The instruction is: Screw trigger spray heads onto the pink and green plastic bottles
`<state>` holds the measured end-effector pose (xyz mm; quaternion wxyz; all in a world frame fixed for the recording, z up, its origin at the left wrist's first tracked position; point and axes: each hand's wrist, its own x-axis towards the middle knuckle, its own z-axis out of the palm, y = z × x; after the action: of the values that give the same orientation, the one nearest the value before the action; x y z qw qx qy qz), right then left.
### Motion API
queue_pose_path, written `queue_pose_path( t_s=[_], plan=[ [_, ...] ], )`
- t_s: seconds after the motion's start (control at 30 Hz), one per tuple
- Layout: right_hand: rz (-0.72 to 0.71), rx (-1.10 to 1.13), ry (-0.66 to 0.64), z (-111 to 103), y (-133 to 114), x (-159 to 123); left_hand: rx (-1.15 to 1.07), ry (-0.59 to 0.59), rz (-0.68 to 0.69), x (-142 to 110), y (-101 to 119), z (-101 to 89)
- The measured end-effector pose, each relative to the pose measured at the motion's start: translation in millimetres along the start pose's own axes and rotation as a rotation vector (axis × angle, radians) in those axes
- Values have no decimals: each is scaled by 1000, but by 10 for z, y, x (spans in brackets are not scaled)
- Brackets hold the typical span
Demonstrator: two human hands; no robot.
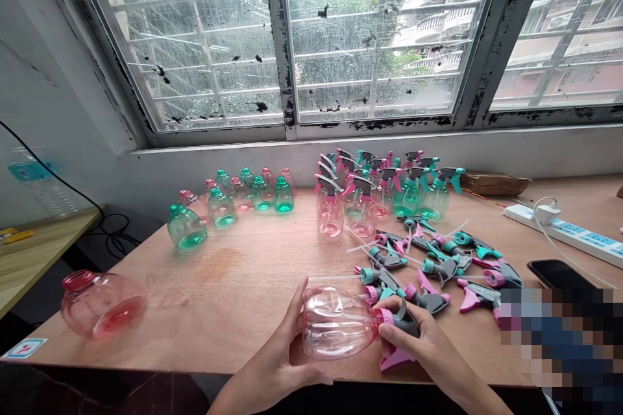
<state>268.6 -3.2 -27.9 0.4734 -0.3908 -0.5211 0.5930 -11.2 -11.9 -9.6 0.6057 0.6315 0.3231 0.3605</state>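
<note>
A clear pink spray bottle [337, 324] lies on its side in the air just over the table's front edge. My left hand [277, 356] is closed around its base end, thumb below and a finger above. At the neck, my right hand [421, 340] grips a grey-and-pink trigger sprayer [407, 323], its pink collar against the bottle's mouth. Whether the collar is fully threaded cannot be seen. Close behind my right hand is a pile of loose trigger sprayers [440, 266], grey with pink or teal parts, some with thin tubes.
Bottles fitted with sprayers [363, 214] stand at the back centre. Bottles without sprayers [222, 209] stand further left, and a larger-looking pink bottle [104, 308] is at the left front. A power strip [569, 230] and a black phone [559, 274] lie on the right.
</note>
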Motion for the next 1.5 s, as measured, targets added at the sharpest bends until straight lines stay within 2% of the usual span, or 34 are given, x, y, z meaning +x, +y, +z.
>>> queue_pose_path(
  t_s=[0.17, 0.47, 0.63, 0.9, 1.1, 1.33, 1.5],
  plan=[
    [6, 16, 19, 3, 2, -3, -53, -37, -24, 34, 18, -3],
    [14, 8, 75, -17, 62, 16, 118, 20, 7, 12, -2, -18],
    [1, 21, 67, -7, 58, 16, 139, 14, 17, 13, 23, -12],
    [8, 11, 67, -32, 85, 23, 103, -31, -30, 19, -15, -46],
    [13, 12, 119, -24, 118, 39, 77, -17, -52, 8, -90, -63],
    [12, 22, 78, -16, 55, 33, 63, -13, -62, 12, -43, -53],
    [9, 12, 113, -15, 78, 37, 86, 28, -56, 12, -8, -14]
  ],
)
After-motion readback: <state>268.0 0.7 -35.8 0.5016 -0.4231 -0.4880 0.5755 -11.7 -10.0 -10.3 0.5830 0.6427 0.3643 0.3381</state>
